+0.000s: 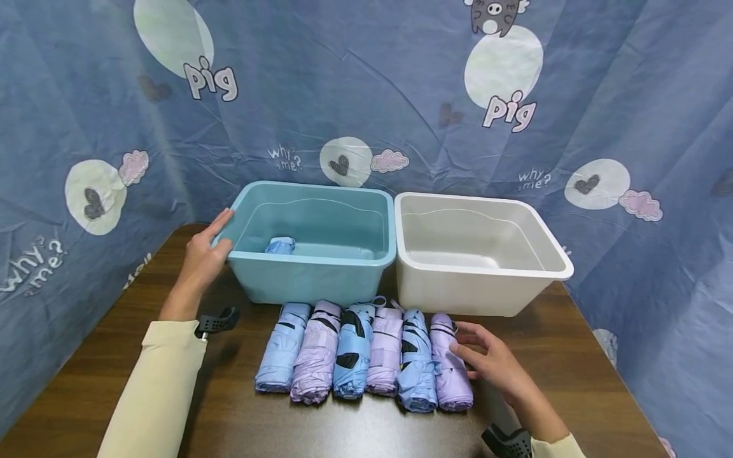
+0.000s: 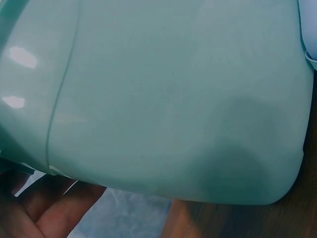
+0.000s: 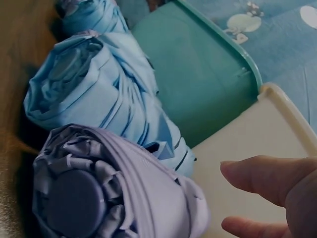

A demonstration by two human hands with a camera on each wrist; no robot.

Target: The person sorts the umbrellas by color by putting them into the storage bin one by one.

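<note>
My left hand point(image 1: 207, 251) grips the left rim of a blue plastic bin point(image 1: 309, 280); in the left wrist view its fingers point(image 2: 69, 210) lie at the bin's edge. Inside that bin rests a light-blue folded umbrella point(image 1: 280, 245), partly hidden by the front wall. Several folded umbrellas, blue and purple in turn, lie side by side before the bins. The purple umbrella point(image 1: 451, 366) is rightmost, next to a blue umbrella point(image 1: 417, 362). My right hand point(image 1: 495, 362) is beside the purple umbrella, thumb and fingers spread apart; in the right wrist view a gap separates them from it.
A white bin point(image 1: 458, 289) stands right of the blue one, close against it. Both are on a brown wooden table point(image 1: 229, 407). Behind hangs a blue printed cloth point(image 1: 366, 89), which also borders the table at left and right.
</note>
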